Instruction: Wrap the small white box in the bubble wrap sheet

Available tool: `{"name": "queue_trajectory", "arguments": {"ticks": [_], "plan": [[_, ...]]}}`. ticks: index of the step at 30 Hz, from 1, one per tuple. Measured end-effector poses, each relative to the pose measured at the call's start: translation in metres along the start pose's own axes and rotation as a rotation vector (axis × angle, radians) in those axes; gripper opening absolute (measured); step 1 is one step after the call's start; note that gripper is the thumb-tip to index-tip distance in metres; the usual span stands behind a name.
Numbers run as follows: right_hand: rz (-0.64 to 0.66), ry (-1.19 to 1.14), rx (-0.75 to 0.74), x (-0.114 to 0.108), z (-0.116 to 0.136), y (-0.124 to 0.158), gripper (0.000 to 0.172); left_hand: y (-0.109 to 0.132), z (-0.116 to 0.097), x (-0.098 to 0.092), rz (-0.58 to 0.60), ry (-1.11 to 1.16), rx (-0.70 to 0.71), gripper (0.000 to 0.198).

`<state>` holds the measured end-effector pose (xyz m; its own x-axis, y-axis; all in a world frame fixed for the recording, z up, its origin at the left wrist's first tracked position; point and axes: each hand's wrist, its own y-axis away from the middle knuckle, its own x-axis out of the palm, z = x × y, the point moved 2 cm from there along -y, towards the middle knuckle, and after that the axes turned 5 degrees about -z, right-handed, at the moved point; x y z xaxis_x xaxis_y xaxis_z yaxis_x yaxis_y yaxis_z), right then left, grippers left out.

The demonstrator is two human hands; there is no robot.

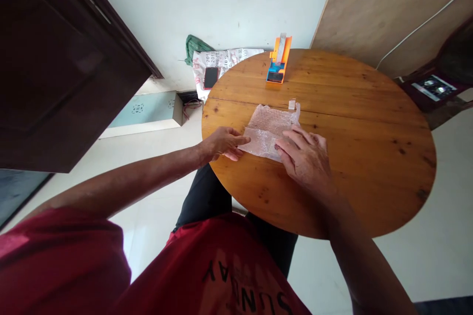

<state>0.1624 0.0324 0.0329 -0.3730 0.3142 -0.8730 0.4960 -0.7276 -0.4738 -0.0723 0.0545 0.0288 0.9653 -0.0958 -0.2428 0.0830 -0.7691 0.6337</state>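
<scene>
A piece of clear bubble wrap (271,123) lies on the round wooden table (369,157), its near edge folded over. My left hand (223,143) rests at the wrap's left edge, fingers stretched toward it and touching it. My right hand (305,155) lies flat on the wrap's near right part, fingers spread and pressing it down. A small strip of clear tape (291,104) sits just beyond the wrap's far corner.
An orange tape dispenser (279,60) stands at the table's far edge. On the floor beyond lie a printed sack (229,59), a dark phone (211,78) and a green bag (195,47). A dark wooden cabinet (55,69) is at the left.
</scene>
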Motion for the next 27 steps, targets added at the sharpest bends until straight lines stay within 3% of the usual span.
{"name": "queue_trajectory", "arguments": {"ticks": [7,16,22,27], "plan": [[-0.011,-0.014,0.026,0.005,-0.001,0.002,0.027,-0.008,-0.012,0.021,-0.075,-0.081,0.072,0.028],[-0.005,0.031,0.010,0.005,0.001,0.004,0.028,-0.009,-0.022,0.036,-0.034,-0.110,0.071,0.002],[0.029,0.039,0.017,0.005,0.002,0.002,0.028,-0.002,-0.037,0.052,0.034,-0.081,0.094,0.005],[0.021,0.043,0.014,0.004,0.002,0.002,0.031,0.002,-0.044,0.060,0.006,-0.074,0.121,0.014]]}}
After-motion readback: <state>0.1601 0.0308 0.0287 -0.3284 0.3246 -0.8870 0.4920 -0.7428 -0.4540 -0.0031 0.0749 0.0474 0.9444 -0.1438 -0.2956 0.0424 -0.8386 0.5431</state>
